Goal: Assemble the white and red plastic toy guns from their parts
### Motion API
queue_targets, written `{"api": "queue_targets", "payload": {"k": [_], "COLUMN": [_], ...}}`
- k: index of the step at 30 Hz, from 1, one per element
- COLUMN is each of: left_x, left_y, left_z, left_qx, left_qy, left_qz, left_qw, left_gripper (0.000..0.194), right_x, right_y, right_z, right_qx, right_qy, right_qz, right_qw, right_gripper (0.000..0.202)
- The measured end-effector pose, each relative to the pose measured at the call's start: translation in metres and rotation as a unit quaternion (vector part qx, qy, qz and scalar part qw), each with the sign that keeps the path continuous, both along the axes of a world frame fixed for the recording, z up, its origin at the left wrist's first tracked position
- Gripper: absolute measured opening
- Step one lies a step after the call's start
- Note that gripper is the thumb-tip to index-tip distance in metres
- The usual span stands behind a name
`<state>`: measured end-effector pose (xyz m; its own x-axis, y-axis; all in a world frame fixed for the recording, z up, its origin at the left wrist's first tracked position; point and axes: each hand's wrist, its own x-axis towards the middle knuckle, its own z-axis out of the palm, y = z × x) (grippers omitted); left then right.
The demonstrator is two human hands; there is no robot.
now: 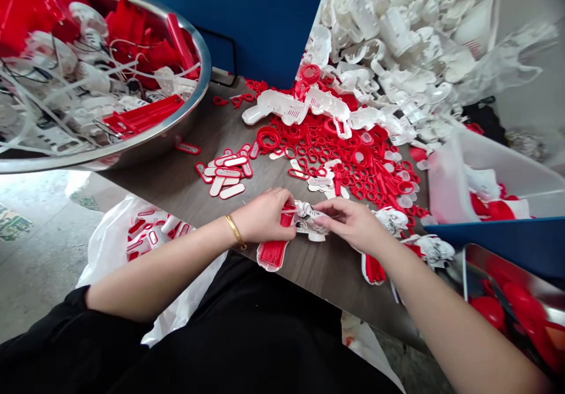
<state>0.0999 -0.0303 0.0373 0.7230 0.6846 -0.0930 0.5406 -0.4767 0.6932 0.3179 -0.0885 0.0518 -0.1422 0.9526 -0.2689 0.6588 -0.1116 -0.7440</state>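
Note:
A half-built red-and-white toy gun [271, 253] lies low over the table's front edge, with a red handle section and a white mechanism [309, 213] that has thin black wires. My left hand [268, 214] is closed around its red part, thumb and fingers pinching near where red meets white. From the other side, the fingertips of my right hand [346, 220] grip the white mechanism. Fingers hide part of the join. Right of my right hand lie two similar assemblies, one with a red-and-white handle [373, 269], partly covered by my forearm.
Red rings and small parts [362, 170] spread behind my hands, beside a pile of oval labels [227, 173]. White gun-shaped shells [276, 107] heap up toward the back right. A steel bowl [203, 82] stands left; a translucent bin [448, 176] and metal tray [465, 273] stand right.

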Motion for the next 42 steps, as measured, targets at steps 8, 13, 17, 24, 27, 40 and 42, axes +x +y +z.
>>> {"api": "queue_targets", "payload": {"k": [8, 13, 17, 24, 27, 40, 42], "left_x": [0.005, 0.003, 0.004, -0.001, -0.007, -0.007, -0.02], "left_y": [0.021, 0.021, 0.02, 0.014, -0.001, -0.058, -0.067], "left_z": [0.015, 0.016, 0.015, 0.01, 0.006, -0.011, -0.012], "left_qx": [-0.107, -0.112, -0.102, -0.072, 0.077, 0.247, 0.261], "left_qy": [0.093, 0.095, 0.091, 0.065, 0.03, 0.015, 0.036], "left_qz": [-0.025, -0.02, -0.019, -0.037, -0.077, -0.074, -0.099], "left_qw": [0.99, 0.989, 0.99, 0.995, 0.994, 0.966, 0.96], "left_gripper": [0.042, 0.044, 0.042, 0.039, 0.05, 0.026, 0.044], "right_x": [0.016, 0.012, 0.012, -0.014, -0.029, -0.031, -0.032], "right_y": [0.034, 0.031, 0.03, 0.006, -0.018, -0.038, -0.038], "right_z": [0.0, -0.001, 0.001, 0.01, 0.006, -0.01, -0.013], "right_qx": [-0.2, -0.199, -0.198, 0.009, 0.124, 0.213, 0.22], "right_qy": [0.103, 0.106, 0.1, -0.177, -0.294, -0.197, -0.16], "right_qz": [-0.005, -0.031, -0.035, 0.055, 0.063, -0.016, -0.031], "right_qw": [0.974, 0.974, 0.975, 0.983, 0.946, 0.957, 0.962], "right_gripper": [0.036, 0.034, 0.034, 0.018, 0.019, 0.018, 0.02]}}
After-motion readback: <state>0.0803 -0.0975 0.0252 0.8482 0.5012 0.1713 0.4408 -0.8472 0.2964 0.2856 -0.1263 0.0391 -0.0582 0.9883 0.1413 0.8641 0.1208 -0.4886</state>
